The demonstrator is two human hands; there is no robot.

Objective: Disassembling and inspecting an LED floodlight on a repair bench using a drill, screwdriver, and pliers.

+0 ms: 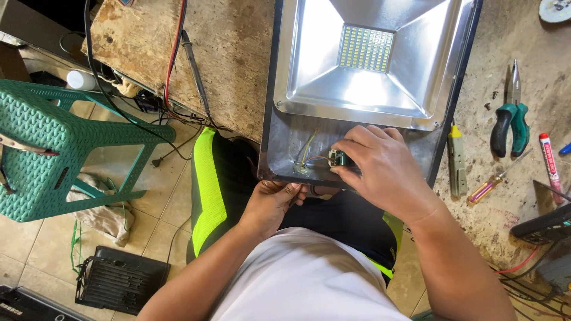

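From the head camera I see my right hand (380, 163) pinching a small green part (339, 158) with thin wires, inside the near edge of the floodlight (366, 89) on the bench (238, 71). My left hand (275, 199) grips the floodlight's near rim from below. Green pliers (510, 122) and a screwdriver (496, 178) lie to the right, a green stool (65, 137) at left.

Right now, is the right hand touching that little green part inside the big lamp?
Touching. The head view shows the right hand with its fingertips closed around the small green part, no gap between them, inside the floodlight housing.
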